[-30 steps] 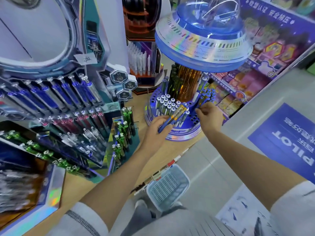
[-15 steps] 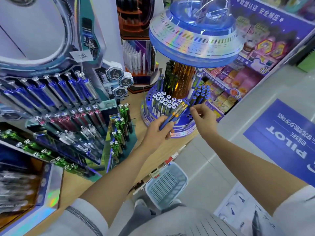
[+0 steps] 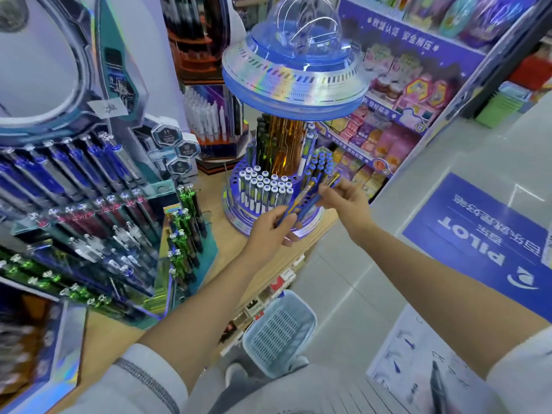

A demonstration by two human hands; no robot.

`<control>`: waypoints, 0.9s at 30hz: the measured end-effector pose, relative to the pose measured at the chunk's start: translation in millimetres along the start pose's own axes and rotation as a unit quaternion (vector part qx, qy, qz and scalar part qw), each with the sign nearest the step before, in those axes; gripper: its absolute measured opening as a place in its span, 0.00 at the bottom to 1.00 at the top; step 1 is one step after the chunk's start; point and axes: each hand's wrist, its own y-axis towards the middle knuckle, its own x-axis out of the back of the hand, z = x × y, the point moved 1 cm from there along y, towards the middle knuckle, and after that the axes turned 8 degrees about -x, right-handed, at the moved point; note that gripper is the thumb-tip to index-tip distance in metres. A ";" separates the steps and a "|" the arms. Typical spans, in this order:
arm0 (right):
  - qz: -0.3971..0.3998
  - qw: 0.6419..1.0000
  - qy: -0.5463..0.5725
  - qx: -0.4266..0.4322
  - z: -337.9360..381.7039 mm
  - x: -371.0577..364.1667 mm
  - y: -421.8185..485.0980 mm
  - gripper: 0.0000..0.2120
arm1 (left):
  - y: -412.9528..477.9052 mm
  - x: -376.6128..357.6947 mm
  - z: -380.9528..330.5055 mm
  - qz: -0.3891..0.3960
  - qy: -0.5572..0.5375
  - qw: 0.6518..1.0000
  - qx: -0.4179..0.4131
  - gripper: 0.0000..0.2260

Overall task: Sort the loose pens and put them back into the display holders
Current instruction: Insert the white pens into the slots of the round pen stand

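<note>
My left hand [image 3: 270, 231] grips a small bunch of blue-and-yellow pens [image 3: 301, 201] that slant up to the right. My right hand [image 3: 348, 201] pinches the upper end of one of those pens [image 3: 330, 182], just right of the bunch. Both hands are in front of a round blue display holder [image 3: 239, 216] with a saucer-shaped top [image 3: 294, 82]. White-capped pens [image 3: 265, 189] stand in its front holes and blue-capped pens [image 3: 319, 162] at its right. Part of the holder's base is hidden behind my hands.
A slanted rack of blue, red, silver and green pens [image 3: 89, 216] fills the left. The holder stands on a wooden counter [image 3: 221, 249]. A light blue basket [image 3: 279, 330] sits below by my legs. Shelves of goods [image 3: 388, 130] and a blue floor sign [image 3: 478, 228] lie right.
My right hand has come back from the holder's right-side holes to the bunch and now pinches a pen there. The left hand has stayed put with the bunch.
</note>
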 end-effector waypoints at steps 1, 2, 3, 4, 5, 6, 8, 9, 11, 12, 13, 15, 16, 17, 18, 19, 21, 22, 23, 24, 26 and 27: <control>-0.035 0.999 -0.011 0.010 3.0 4.6 5.2 0.05 | 0.7 2.0 -0.6 -0.012 0.009 1.000 0.000 0.06; -0.065 0.998 -0.020 0.020 6.6 8.4 9.6 0.07 | 1.5 4.7 -1.1 -0.021 0.023 1.000 0.000 0.06; -0.090 0.995 -0.030 0.028 9.1 11.0 13.5 0.09 | 2.6 6.8 -1.2 -0.027 0.039 0.999 -0.001 0.07; -0.109 0.993 -0.037 0.035 10.8 11.9 17.1 0.10 | 3.8 9.3 -1.4 -0.030 0.055 0.998 -0.006 0.07; -0.122 0.990 -0.054 0.037 10.6 11.6 20.2 0.10 | 5.2 11.1 -1.6 -0.032 0.065 0.997 -0.012 0.07; -0.127 0.989 -0.074 0.036 9.5 9.6 22.3 0.11 | 6.5 12.9 -1.5 -0.031 0.073 0.997 -0.018 0.08; -0.119 0.986 -0.114 0.026 2.6 3.0 28.3 0.09 | 9.7 16.3 0.2 -0.030 0.085 0.996 -0.019 0.07; -0.115 0.984 -0.135 0.023 -1.5 -1.3 31.7 0.07 | 11.1 18.2 2.1 -0.031 0.089 0.995 -0.015 0.07; -0.123 0.975 -0.184 0.017 -6.4 -6.8 35.7 0.03 | 12.8 21.7 6.6 -0.035 0.091 0.995 -0.010 0.07; -0.131 0.969 -0.209 0.016 -7.1 -9.2 37.3 0.01 | 13.1 24.2 8.9 -0.037 0.093 0.995 -0.010 0.07; -0.140 0.963 -0.228 0.016 -7.2 -10.4 38.5 0.03 | 13.3 25.6 9.9 -0.036 0.096 0.995 -0.013 0.07; -0.146 0.959 -0.243 0.012 -8.0 -10.5 41.9 0.05 | 13.4 28.4 11.1 -0.034 0.104 0.994 -0.015 0.07; -0.145 0.960 -0.241 0.007 -7.1 -10.3 42.9 0.04 | 13.5 29.3 10.9 -0.032 0.104 0.994 -0.018 0.07; -0.141 0.960 -0.240 0.004 -6.2 -10.2 44.3 0.05 | 14.0 29.9 10.6 -0.030 0.103 0.994 -0.021 0.07; -0.139 0.961 -0.239 0.001 -5.5 -9.9 45.4 0.05 | 14.1 30.1 9.7 -0.027 0.100 0.994 -0.022 0.07; -0.139 0.961 -0.238 -0.001 -5.2 -9.6 46.5 0.04 | 14.6 29.9 9.0 -0.026 0.099 0.995 -0.021 0.07; -0.141 0.963 -0.230 0.007 -4.6 -9.6 46.8 0.04 | 15.3 29.7 7.8 -0.028 0.102 0.994 -0.021 0.07; -0.140 0.963 -0.229 0.009 -5.6 -9.6 47.7 0.03 | 15.6 29.3 7.4 -0.029 0.103 0.994 -0.021 0.07; -0.138 0.964 -0.229 0.006 -6.7 -9.7 48.2 0.03 | 15.8 28.7 6.9 -0.030 0.103 0.994 -0.022 0.08; -0.135 0.964 -0.227 0.004 -8.3 -10.0 48.9 0.03 | 15.9 28.3 6.3 -0.030 0.103 0.994 -0.023 0.08; -0.133 0.965 -0.227 0.000 -10.4 -10.7 49.3 0.04 | 15.9 27.8 6.1 -0.030 0.103 0.994 -0.024 0.08; -0.131 0.964 -0.232 -0.006 -10.6 -11.3 48.8 0.03 | 15.5 27.8 6.0 -0.031 0.105 0.994 -0.024 0.08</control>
